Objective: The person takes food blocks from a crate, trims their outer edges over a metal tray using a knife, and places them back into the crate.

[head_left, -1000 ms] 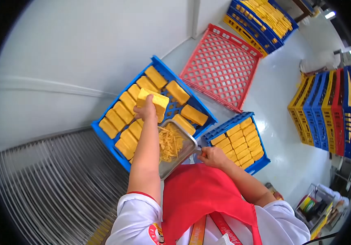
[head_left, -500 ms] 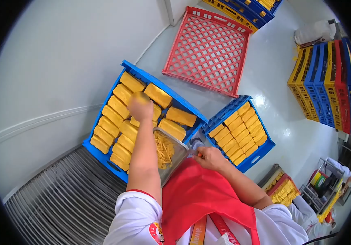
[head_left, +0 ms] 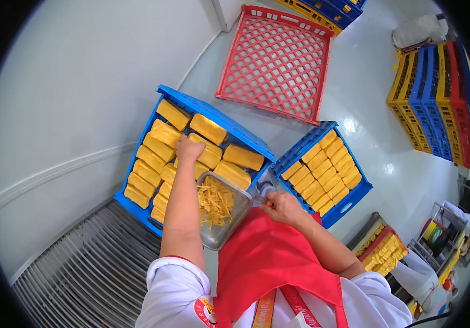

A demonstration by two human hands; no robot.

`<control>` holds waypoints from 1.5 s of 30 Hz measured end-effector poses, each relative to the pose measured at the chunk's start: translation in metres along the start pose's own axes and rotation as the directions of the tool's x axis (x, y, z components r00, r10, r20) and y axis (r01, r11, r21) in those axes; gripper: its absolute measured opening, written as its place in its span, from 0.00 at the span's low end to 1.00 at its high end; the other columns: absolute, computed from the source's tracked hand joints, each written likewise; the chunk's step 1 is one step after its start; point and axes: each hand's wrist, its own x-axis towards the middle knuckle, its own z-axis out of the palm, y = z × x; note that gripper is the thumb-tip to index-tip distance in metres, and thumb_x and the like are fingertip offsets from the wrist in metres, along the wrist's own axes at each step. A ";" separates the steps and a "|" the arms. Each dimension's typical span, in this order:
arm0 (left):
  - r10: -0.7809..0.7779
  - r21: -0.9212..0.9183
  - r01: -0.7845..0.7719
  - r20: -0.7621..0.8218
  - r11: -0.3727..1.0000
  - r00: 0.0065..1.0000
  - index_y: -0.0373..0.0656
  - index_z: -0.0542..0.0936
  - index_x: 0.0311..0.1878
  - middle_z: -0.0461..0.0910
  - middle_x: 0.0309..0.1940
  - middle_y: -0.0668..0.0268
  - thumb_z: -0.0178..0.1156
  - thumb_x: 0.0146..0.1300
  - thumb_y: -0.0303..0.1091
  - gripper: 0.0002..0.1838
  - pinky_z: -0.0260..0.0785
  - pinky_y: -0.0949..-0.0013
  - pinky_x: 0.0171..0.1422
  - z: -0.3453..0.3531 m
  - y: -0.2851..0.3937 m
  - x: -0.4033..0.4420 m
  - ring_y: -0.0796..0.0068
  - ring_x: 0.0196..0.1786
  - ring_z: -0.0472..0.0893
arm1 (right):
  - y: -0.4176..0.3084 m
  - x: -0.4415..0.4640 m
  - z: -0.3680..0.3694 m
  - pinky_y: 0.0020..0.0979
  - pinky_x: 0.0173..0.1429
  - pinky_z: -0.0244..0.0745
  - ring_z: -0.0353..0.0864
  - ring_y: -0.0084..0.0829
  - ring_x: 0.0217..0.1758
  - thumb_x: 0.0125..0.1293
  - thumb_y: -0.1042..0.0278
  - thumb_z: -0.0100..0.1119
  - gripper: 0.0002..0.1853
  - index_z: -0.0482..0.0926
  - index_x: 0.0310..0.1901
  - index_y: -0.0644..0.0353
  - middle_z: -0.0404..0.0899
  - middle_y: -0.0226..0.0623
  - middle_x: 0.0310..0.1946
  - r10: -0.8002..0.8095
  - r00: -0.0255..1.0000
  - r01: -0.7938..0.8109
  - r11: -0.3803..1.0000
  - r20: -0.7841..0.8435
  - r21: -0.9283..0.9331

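Note:
My left hand (head_left: pixel 189 148) is over the blue crate (head_left: pixel 213 116), thumb spread from the fingers. Its fingertips touch the right end of a yellow loaf-shaped block (head_left: pixel 164 133); the thumb lies by another block (head_left: pixel 206 152). The undersides of the fingers are hidden. My right hand (head_left: pixel 285 209) is closed round the orange handle of a knife (head_left: pixel 260 200), whose short visible blade points left. Between my arms, a metal pan (head_left: pixel 235 216) holds yellow strips (head_left: pixel 214 203). It sits against the crate's near side and my red apron (head_left: pixel 270 257).
A second blue crate (head_left: pixel 350 205) of smaller yellow blocks stands right. Beyond lies a red lattice crate (head_left: pixel 276 65). Stacked crates (head_left: pixel 434 104) stand far right, near a person in white (head_left: pixel 418 276). A ribbed grey surface (head_left: pixel 82 268) is lower left, below a white wall (head_left: pixel 93 82).
My left hand has moved slightly down and no longer holds the raised yellow block. The pan's strips show more fully. My right hand keeps the knife in nearly the same spot.

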 end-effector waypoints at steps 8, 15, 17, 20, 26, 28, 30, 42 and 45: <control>0.342 0.021 -0.352 -0.288 0.936 0.894 0.31 0.72 0.58 0.70 0.60 0.39 0.59 0.61 0.46 0.29 0.69 0.48 0.62 0.005 0.035 -0.007 0.40 0.58 0.75 | 0.004 -0.008 -0.001 0.47 0.39 0.75 0.82 0.49 0.35 0.61 0.55 0.64 0.14 0.77 0.31 0.59 0.82 0.43 0.28 0.016 1.000 -0.017 1.000 -0.014 -0.011; 0.031 -0.371 -0.096 -0.179 0.923 0.983 0.27 0.55 0.65 0.68 0.59 0.31 0.61 0.63 0.48 0.41 0.67 0.50 0.65 0.019 0.054 0.023 0.36 0.59 0.74 | 0.005 -0.018 0.001 0.49 0.41 0.75 0.82 0.50 0.37 0.62 0.54 0.64 0.15 0.78 0.34 0.59 0.82 0.45 0.30 0.082 0.996 -0.082 0.997 0.018 -0.014; 0.036 -0.429 -0.124 -0.206 0.895 0.978 0.28 0.54 0.65 0.68 0.59 0.33 0.62 0.62 0.48 0.41 0.67 0.52 0.66 0.023 0.051 0.023 0.37 0.58 0.74 | 0.002 -0.023 -0.002 0.49 0.41 0.75 0.82 0.51 0.37 0.62 0.52 0.63 0.16 0.78 0.34 0.59 0.82 0.46 0.30 0.102 0.995 -0.102 0.995 0.025 -0.010; -0.050 -0.626 -0.114 -0.238 0.772 0.970 0.29 0.53 0.66 0.69 0.59 0.36 0.66 0.60 0.45 0.43 0.65 0.55 0.67 0.031 0.038 0.022 0.39 0.57 0.75 | -0.003 -0.031 0.000 0.50 0.41 0.75 0.81 0.54 0.36 0.65 0.50 0.61 0.18 0.78 0.34 0.60 0.82 0.49 0.30 0.149 0.988 -0.150 0.989 0.046 0.013; 0.295 -0.879 0.394 0.314 -0.270 0.902 0.40 0.74 0.57 0.81 0.43 0.55 0.55 0.58 0.53 0.30 0.77 0.46 0.50 -0.015 0.000 -0.046 0.51 0.48 0.82 | -0.023 -0.021 -0.003 0.52 0.40 0.74 0.81 0.56 0.37 0.72 0.51 0.51 0.20 0.77 0.33 0.62 0.81 0.54 0.31 0.118 0.990 -0.118 0.993 -0.083 0.003; 0.287 -0.818 0.482 0.402 -0.316 0.870 0.44 0.79 0.52 0.83 0.39 0.61 0.52 0.59 0.57 0.28 0.78 0.48 0.48 -0.029 -0.023 -0.081 0.53 0.46 0.83 | -0.046 -0.011 -0.009 0.53 0.40 0.74 0.81 0.56 0.37 0.73 0.53 0.50 0.20 0.77 0.32 0.62 0.80 0.55 0.30 0.053 0.996 -0.055 0.998 -0.075 -0.030; 0.483 -0.711 0.673 0.526 -0.202 0.700 0.53 0.82 0.42 0.84 0.36 0.67 0.54 0.59 0.54 0.19 0.76 0.60 0.31 -0.041 -0.049 -0.120 0.66 0.36 0.83 | -0.080 -0.002 -0.013 0.52 0.38 0.73 0.80 0.56 0.35 0.73 0.53 0.50 0.20 0.76 0.31 0.62 0.80 0.53 0.28 -0.137 0.975 0.110 0.982 -0.173 -0.156; 0.324 -0.864 0.425 0.334 -0.270 0.885 0.45 0.78 0.51 0.82 0.42 0.64 0.50 0.66 0.64 0.30 0.80 0.63 0.43 -0.059 -0.142 -0.271 0.67 0.43 0.84 | -0.203 -0.003 0.021 0.47 0.33 0.73 0.80 0.50 0.30 0.72 0.52 0.54 0.19 0.75 0.30 0.59 0.78 0.44 0.25 -0.642 0.767 0.605 0.710 0.023 -0.361; 0.277 -0.880 0.378 0.301 -0.288 0.912 0.43 0.75 0.56 0.81 0.47 0.59 0.47 0.69 0.61 0.30 0.78 0.57 0.50 -0.060 -0.165 -0.280 0.62 0.48 0.83 | -0.218 -0.009 0.031 0.47 0.33 0.74 0.81 0.48 0.30 0.71 0.53 0.54 0.18 0.76 0.30 0.59 0.79 0.44 0.24 -0.680 0.720 0.677 0.644 0.140 -0.356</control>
